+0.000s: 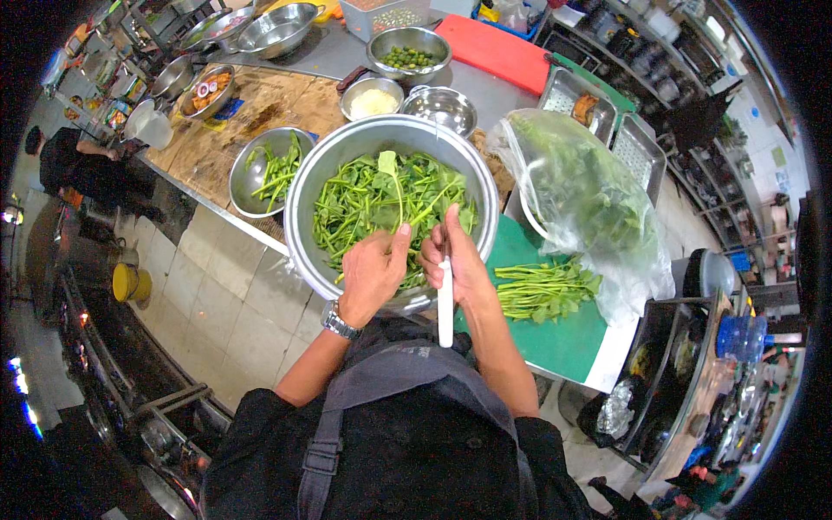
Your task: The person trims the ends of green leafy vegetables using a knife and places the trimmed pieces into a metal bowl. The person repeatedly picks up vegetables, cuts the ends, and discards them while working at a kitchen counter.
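Observation:
Over a large metal pot (294, 214) filled with cut leafy greens (344, 208), my left hand (376, 268) pinches a leafy green stem (399, 195) between thumb and fingers. My right hand (460, 257) grips a knife by its white handle (445, 309), which points back towards my body. Its blade is mostly hidden by the fingers. To the right of the pot, a bunch of long green stems (543, 286) lies on a green cutting board (559, 348). A clear plastic bag (585, 188) of more leafy greens stands behind that bunch.
A steel bowl (244, 185) with some greens sits left of the pot. Behind it are a bowl of small green fruits (409, 58), a bowl of pale shreds (372, 102) and a red cutting board (497, 55). A person (81, 159) stands at far left, near a yellow bucket (131, 283).

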Action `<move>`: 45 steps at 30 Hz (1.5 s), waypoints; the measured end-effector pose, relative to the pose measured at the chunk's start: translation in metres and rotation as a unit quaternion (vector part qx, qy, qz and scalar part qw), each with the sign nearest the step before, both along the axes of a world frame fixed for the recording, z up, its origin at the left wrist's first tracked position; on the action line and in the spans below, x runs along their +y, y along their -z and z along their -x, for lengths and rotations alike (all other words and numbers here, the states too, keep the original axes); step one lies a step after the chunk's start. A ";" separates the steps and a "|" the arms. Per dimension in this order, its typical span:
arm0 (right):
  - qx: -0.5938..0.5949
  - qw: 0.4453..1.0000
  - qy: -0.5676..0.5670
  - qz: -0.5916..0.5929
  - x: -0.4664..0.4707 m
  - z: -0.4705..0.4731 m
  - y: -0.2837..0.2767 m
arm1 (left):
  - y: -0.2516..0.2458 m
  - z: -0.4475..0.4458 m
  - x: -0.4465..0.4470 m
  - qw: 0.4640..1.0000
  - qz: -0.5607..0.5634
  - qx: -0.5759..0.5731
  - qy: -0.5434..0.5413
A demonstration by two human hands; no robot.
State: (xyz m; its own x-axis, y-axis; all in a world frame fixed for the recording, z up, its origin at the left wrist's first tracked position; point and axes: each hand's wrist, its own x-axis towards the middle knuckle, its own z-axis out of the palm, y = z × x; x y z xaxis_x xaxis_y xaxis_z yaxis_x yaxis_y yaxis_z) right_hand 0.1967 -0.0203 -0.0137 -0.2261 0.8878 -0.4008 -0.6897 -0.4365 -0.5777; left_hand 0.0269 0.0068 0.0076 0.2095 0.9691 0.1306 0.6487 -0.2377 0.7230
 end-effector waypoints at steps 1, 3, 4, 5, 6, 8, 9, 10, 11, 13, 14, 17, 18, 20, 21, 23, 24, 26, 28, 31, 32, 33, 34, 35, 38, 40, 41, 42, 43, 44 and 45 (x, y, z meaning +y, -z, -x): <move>-0.102 0.994 0.011 0.024 0.000 0.001 -0.004 | -0.001 0.001 0.000 1.000 0.000 0.010 -0.005; -0.162 0.986 0.051 0.004 -0.001 0.008 -0.009 | -0.002 0.003 -0.001 1.000 -0.006 0.013 0.015; -0.183 0.982 0.050 -0.009 -0.001 0.010 -0.011 | -0.002 0.003 -0.002 0.999 -0.008 0.015 0.027; -0.194 0.979 0.043 -0.035 -0.001 0.011 -0.012 | -0.003 0.003 -0.002 0.999 -0.013 0.008 0.032; -0.214 0.975 0.032 -0.046 -0.001 0.012 -0.012 | -0.002 0.003 -0.003 0.999 -0.014 0.002 0.043; -0.155 0.988 0.001 -0.017 -0.001 0.009 -0.009 | -0.001 0.003 -0.002 0.998 -0.014 -0.009 0.063; -0.118 0.993 -0.017 -0.008 -0.002 0.006 -0.007 | -0.001 0.003 -0.001 0.997 -0.015 -0.013 0.071; -0.031 0.999 -0.029 -0.006 -0.002 0.004 -0.005 | -0.001 0.004 0.000 0.996 -0.025 -0.021 0.078; 0.058 0.997 -0.042 -0.002 -0.003 0.003 -0.002 | -0.001 0.006 0.001 0.998 -0.004 -0.002 0.069; 0.160 0.986 -0.047 0.021 -0.004 -0.002 0.001 | -0.005 0.014 0.005 0.998 0.023 0.028 0.049; 0.177 0.983 -0.035 0.042 -0.006 -0.005 0.001 | -0.010 0.022 0.008 0.998 0.030 0.023 0.042; 0.191 0.980 -0.024 0.043 -0.020 -0.017 -0.003 | -0.029 0.054 0.021 0.995 0.006 -0.103 -0.009; 0.188 0.981 -0.029 0.035 -0.027 -0.022 -0.004 | -0.038 0.072 0.030 0.995 0.003 -0.100 -0.010; 0.180 0.983 -0.035 0.013 -0.044 -0.032 -0.009 | -0.049 0.104 0.056 0.995 -0.041 -0.075 -0.056; 0.174 0.984 -0.031 0.019 -0.054 -0.040 -0.011 | -0.050 0.118 0.072 0.989 -0.097 -0.061 -0.092; 0.125 0.991 0.005 0.038 -0.074 -0.056 -0.015 | -0.045 0.151 0.107 0.977 -0.173 -0.002 -0.122; 0.106 0.993 0.030 0.035 -0.083 -0.063 -0.016 | -0.037 0.165 0.130 0.973 -0.180 0.033 -0.142; 0.077 0.995 0.070 0.007 -0.100 -0.077 -0.016 | -0.013 0.186 0.175 0.948 -0.284 0.078 -0.124; 0.045 0.990 0.135 0.016 -0.118 -0.093 -0.016 | 0.011 0.199 0.205 0.960 -0.126 0.222 -0.115; 0.024 0.973 0.228 -0.005 -0.149 -0.115 -0.015 | 0.029 0.176 0.210 0.952 -0.165 0.249 -0.061; 0.013 0.966 0.260 -0.008 -0.160 -0.122 -0.014 | 0.031 0.147 0.204 0.963 -0.202 0.166 -0.059; 0.008 0.957 0.288 -0.016 -0.172 -0.127 -0.013 | 0.030 0.113 0.190 0.975 -0.182 0.102 -0.073; 0.006 0.948 0.319 -0.019 -0.182 -0.130 -0.012 | 0.028 0.077 0.167 0.986 -0.167 0.023 0.001; 0.004 0.938 0.346 -0.023 -0.191 -0.134 -0.011 | 0.027 0.036 0.137 0.985 -0.147 -0.058 0.074; -0.002 0.923 0.384 -0.042 -0.209 -0.141 -0.013 | 0.036 -0.096 0.039 0.942 -0.115 -0.107 0.297; -0.009 0.913 0.407 -0.039 -0.218 -0.141 -0.015 | 0.055 -0.164 -0.010 0.908 -0.068 -0.021 0.414; -0.015 0.904 0.425 -0.027 -0.224 -0.137 -0.016 | 0.068 -0.198 -0.030 0.905 -0.038 0.076 0.417; -0.017 0.897 0.440 -0.025 -0.230 -0.134 -0.017 | 0.085 -0.220 -0.042 0.896 -0.036 0.139 0.419; -0.021 0.891 0.454 -0.010 -0.236 -0.132 -0.017 | 0.104 -0.229 -0.049 0.891 -0.106 0.188 0.400; -0.021 0.886 0.464 -0.005 -0.243 -0.130 -0.017 | 0.121 -0.238 -0.056 0.876 -0.171 0.234 0.385; -0.016 0.883 0.470 -0.010 -0.251 -0.129 -0.016 | 0.135 -0.248 -0.063 0.848 -0.216 0.303 0.377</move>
